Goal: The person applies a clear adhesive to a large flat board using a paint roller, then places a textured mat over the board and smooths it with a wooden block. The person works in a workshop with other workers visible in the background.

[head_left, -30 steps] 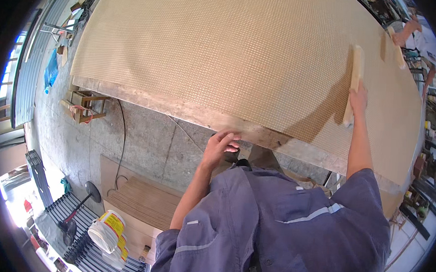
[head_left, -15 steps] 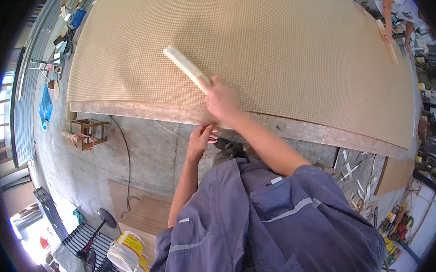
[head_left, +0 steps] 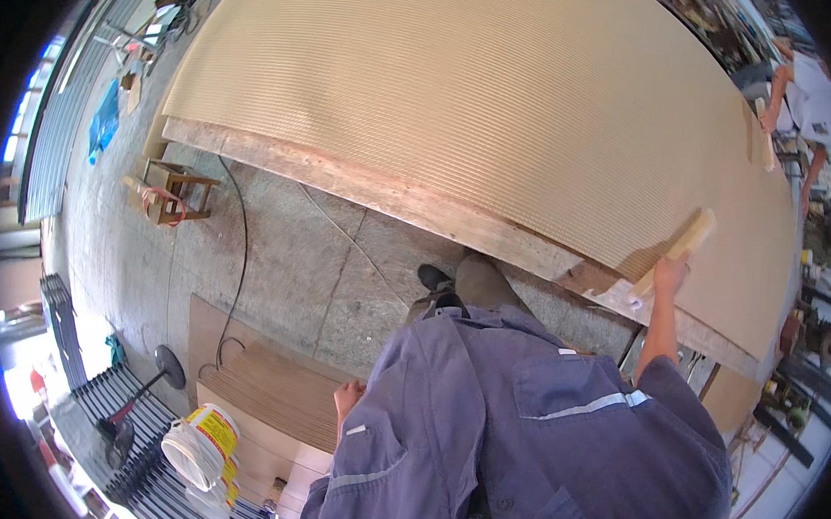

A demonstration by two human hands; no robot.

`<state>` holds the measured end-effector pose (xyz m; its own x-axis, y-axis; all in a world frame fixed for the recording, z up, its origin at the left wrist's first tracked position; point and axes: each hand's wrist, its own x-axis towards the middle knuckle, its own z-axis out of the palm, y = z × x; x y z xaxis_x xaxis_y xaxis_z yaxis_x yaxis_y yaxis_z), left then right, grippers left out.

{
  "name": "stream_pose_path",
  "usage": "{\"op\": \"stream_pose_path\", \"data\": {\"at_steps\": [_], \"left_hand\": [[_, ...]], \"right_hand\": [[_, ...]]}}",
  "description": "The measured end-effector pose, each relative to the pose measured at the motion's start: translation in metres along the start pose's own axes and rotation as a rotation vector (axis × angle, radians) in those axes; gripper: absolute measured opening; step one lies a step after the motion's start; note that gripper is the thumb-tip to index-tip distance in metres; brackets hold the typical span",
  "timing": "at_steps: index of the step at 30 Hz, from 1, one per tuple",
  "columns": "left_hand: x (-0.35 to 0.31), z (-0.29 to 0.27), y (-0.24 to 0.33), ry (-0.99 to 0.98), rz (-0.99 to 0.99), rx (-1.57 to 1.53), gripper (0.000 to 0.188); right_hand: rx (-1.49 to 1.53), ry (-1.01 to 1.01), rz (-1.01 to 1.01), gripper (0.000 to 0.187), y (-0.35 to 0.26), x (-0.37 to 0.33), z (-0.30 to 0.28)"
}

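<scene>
At the right front edge of a large tan sheet with a fine grid texture (head_left: 424, 91), my right hand (head_left: 670, 273) grips a long pale bar (head_left: 694, 234). The bar slants across the edge, its far end over the sheet. A ragged white piece (head_left: 616, 296) shows at the edge beside it. The sheet lies on a flat support with a worn wooden rim (head_left: 345, 176). My left hand (head_left: 348, 396) hangs low beside my body, away from the sheet. Its fingers look curled, partly hidden by my clothing, and anything in them cannot be made out.
Across the sheet at the far right, a co-worker's hand (head_left: 769, 118) holds a similar pale bar (head_left: 765, 146). A wooden stool (head_left: 176, 195) stands at left, near a black cable (head_left: 244, 241) on the concrete floor. Brown boards (head_left: 277, 393) and white buckets (head_left: 201, 444) lie lower left.
My right hand has swept the pale bar from the middle of the sheet to its right front edge. My left hand has dropped from the front edge to my side. The view has turned.
</scene>
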<state>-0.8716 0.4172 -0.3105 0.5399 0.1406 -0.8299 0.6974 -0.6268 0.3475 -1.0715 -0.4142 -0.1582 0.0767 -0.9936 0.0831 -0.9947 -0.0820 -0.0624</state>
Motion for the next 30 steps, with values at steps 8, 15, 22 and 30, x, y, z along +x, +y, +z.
{"op": "stream_pose_path", "data": {"at_steps": [8,15,22,30], "left_hand": [[-0.029,0.028,0.201,-0.025,0.187,-0.029,0.036],[-0.012,0.039,0.42,-0.209,0.634,-0.16,0.035],[0.04,0.002,0.454,-0.182,0.578,-0.032,0.033],[0.115,-0.067,0.302,-0.098,0.074,-0.069,0.032]], "right_hand": [[0.395,-0.319,-0.508,0.063,-0.404,-0.157,-0.06],[0.365,-0.316,-1.221,0.054,-0.606,-0.294,-0.056],[0.918,-1.189,-0.864,0.044,-0.65,-0.283,-0.046],[0.317,0.18,-0.285,0.052,-0.39,0.1,-0.005]]}}
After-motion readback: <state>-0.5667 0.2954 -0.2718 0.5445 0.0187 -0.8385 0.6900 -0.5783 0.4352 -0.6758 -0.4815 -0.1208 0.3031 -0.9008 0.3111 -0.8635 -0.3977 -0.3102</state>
